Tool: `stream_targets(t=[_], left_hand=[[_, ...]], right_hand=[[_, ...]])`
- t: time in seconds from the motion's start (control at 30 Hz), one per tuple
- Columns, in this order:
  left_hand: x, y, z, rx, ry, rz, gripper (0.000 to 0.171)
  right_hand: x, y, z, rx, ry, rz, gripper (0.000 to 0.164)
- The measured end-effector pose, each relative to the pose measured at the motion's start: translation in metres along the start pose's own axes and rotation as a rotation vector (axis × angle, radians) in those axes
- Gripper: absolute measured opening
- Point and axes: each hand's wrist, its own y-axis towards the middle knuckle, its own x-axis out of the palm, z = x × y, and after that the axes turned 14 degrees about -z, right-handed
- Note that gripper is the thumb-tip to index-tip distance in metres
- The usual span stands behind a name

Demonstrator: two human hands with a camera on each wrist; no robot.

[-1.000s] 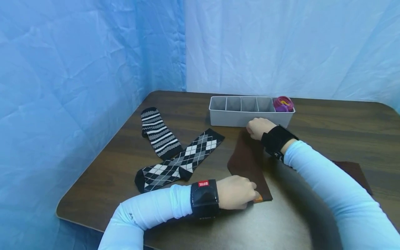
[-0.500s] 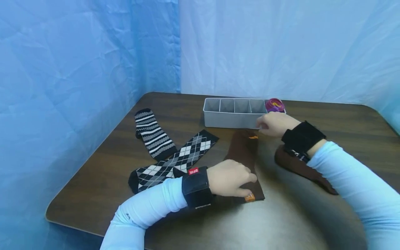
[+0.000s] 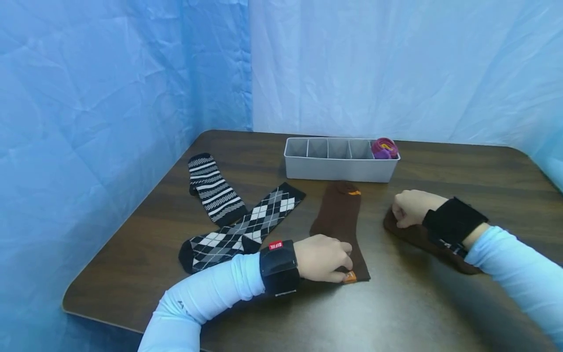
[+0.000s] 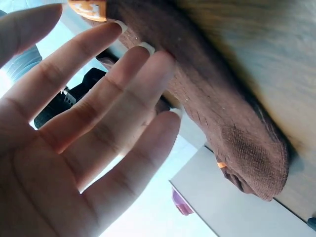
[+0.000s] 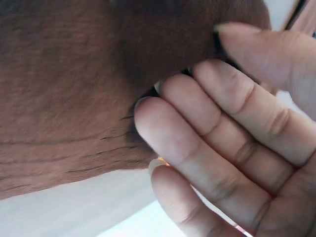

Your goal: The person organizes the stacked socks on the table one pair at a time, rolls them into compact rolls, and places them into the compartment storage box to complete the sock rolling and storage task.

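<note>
A brown sock (image 3: 336,212) lies lengthwise on the table, an orange mark at each end. My left hand (image 3: 323,258) is over its near end, by the orange label; in the left wrist view its loosely extended fingers (image 4: 106,116) reach the sock's edge. To the right lies a second brown sock (image 3: 418,238), partly hidden under the right wrist. My right hand (image 3: 415,208) holds this sock at its rounded far end. Up close in the right wrist view, thumb and bent fingers (image 5: 173,128) meet the brown knit, which wrinkles beside them.
Behind the socks stands a grey divided box (image 3: 336,169), a rolled pink-purple sock (image 3: 384,148) in its rightmost compartment. On the left, a black-and-white striped sock (image 3: 217,188) and an argyle sock (image 3: 244,227) lie close together. Blue sheeting (image 3: 123,122) surrounds the table (image 3: 462,171).
My right hand has left the far end of the first brown sock and moved right onto the second one. My left hand stays at the near end, having shifted slightly.
</note>
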Motion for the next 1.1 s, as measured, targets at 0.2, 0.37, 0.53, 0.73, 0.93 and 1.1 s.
stream_targets(t=[0.2,0.37,0.53,0.73,0.93,1.1], left_hand=[[-0.002,0.002,-0.001,0.007,0.003,0.013,0.022],[0.0,0.004,0.001,0.016,0.017,0.044,0.019],[0.001,0.005,0.002,0.018,0.015,0.059,0.018],[-0.007,0.009,0.009,0.002,0.018,0.117,0.019],[-0.017,0.032,0.038,0.064,0.125,0.171,0.027],[-0.015,0.061,0.062,-0.049,0.247,0.176,0.029]], right_hand=[[-0.004,0.013,-0.022,0.006,-0.048,0.065,0.022],[-0.006,0.029,-0.04,0.116,-0.01,0.212,0.027],[-0.012,0.046,-0.041,0.27,0.137,0.206,0.023],[-0.023,0.043,-0.037,0.306,0.198,0.158,0.018],[-0.03,0.028,-0.035,0.225,0.144,0.22,0.013],[-0.018,0.03,-0.032,0.159,0.14,0.107,0.013]])
